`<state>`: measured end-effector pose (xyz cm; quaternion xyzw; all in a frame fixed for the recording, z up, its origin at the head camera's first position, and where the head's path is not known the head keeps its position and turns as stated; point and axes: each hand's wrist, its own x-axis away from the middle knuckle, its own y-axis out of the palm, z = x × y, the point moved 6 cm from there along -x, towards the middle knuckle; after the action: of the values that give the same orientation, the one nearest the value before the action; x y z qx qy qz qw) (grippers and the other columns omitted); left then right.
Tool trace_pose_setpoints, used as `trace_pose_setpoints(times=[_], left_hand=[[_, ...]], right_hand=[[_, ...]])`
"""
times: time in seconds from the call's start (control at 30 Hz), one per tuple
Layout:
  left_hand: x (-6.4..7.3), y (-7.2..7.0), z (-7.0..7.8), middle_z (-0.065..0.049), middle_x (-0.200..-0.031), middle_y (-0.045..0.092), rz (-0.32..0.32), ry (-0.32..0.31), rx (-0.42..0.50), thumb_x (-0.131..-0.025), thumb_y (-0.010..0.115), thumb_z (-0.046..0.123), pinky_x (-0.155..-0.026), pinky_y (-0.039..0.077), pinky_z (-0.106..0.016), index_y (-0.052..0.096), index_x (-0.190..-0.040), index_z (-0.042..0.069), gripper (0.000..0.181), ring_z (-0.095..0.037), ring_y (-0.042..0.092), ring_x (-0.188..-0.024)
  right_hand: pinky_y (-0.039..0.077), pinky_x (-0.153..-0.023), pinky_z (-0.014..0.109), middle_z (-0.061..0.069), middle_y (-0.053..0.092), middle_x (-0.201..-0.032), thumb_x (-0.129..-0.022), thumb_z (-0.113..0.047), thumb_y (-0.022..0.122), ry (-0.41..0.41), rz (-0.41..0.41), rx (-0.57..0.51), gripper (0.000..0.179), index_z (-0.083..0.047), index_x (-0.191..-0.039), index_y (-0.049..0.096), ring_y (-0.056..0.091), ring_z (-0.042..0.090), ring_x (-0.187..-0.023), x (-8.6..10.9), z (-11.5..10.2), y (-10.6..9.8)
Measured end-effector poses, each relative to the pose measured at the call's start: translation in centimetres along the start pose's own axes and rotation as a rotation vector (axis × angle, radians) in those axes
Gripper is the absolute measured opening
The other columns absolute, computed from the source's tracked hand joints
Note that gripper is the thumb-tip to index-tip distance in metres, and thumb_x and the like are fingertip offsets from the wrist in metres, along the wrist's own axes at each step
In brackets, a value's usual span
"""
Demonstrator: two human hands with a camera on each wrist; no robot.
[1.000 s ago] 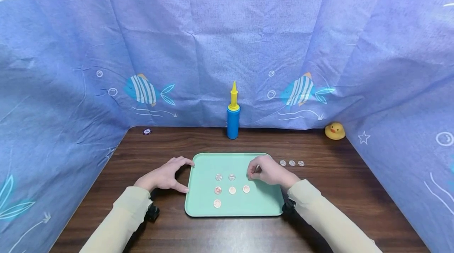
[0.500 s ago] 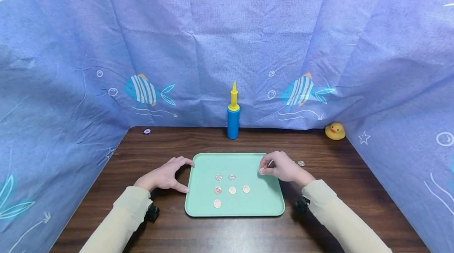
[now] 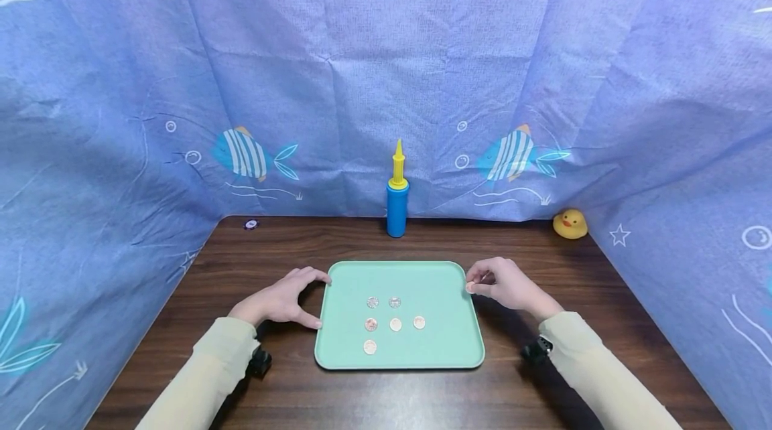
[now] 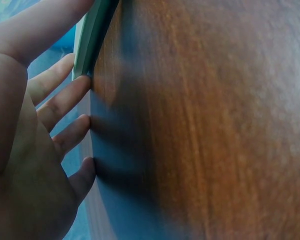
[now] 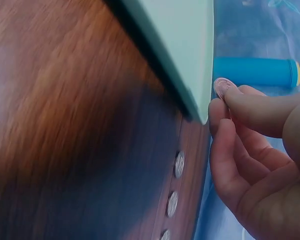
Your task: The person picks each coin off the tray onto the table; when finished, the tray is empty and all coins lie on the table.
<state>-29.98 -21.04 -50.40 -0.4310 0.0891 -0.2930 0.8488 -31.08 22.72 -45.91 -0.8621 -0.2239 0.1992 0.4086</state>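
Note:
In the head view, my right hand (image 3: 506,282) is at the right edge of the mint-green tray (image 3: 434,349), pinching a coin between thumb and fingertips. The right wrist view shows this coin (image 5: 224,87) as copper-coloured. My left hand (image 3: 280,296) spreads its thumb and fingers against the tray's left rim. On the tray lie two silvery coins (image 3: 395,302) in an upper row. Below them are three coppery or pale coins (image 3: 395,325) in a row, with one more coin (image 3: 370,347) beneath at the left.
Three silvery coins (image 5: 172,203) lie in a line on the table beside the tray; my right hand hides them in the head view. Further back stand a blue and yellow hand pump (image 3: 396,209), a rubber duck (image 3: 569,224) and a small dark disc (image 3: 250,224). Patterned cloth (image 3: 386,82) surrounds the table.
My right hand has moved right from above the tray to its right edge, with the coin showing in its fingertips. The tray's coins and my left hand have stayed put.

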Motion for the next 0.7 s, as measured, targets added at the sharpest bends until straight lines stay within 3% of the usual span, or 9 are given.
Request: trace_pose_setpoints(times=[0.27,0.53,0.7], left_hand=[[0.0,-0.1,0.0,-0.005,-0.150,0.050,-0.003,0.001,0.001,-0.078,0.090,0.054,-0.114,0.036,-0.061,0.054,-0.147,0.019,0.086,-0.034,0.040,-0.143],[0.0,-0.1,0.0,-0.005,-0.151,0.050,-0.007,-0.014,0.001,-0.078,0.091,0.054,-0.114,0.036,-0.061,0.053,-0.147,0.019,0.086,-0.034,0.040,-0.144],[0.0,-0.1,0.1,-0.005,-0.150,0.050,-0.006,-0.006,0.003,-0.078,0.091,0.053,-0.114,0.036,-0.060,0.054,-0.147,0.018,0.086,-0.033,0.040,-0.142]], right_hand=[[0.058,-0.078,0.033,-0.009,0.070,-0.082,-0.092,-0.010,0.082,0.059,0.028,0.024,0.006,-0.012,-0.092,0.077,0.064,0.006,-0.078,1.1,1.5,-0.7],[0.049,-0.064,0.026,-0.005,0.070,-0.079,-0.087,-0.007,0.086,0.138,0.049,0.043,0.012,-0.012,-0.087,0.075,0.058,0.005,-0.068,2.0,3.1,-0.5],[0.049,-0.063,0.025,-0.005,0.068,-0.075,-0.086,-0.004,0.085,0.148,0.044,0.056,0.014,-0.011,-0.084,0.073,0.059,0.004,-0.066,2.2,3.6,-0.2]])
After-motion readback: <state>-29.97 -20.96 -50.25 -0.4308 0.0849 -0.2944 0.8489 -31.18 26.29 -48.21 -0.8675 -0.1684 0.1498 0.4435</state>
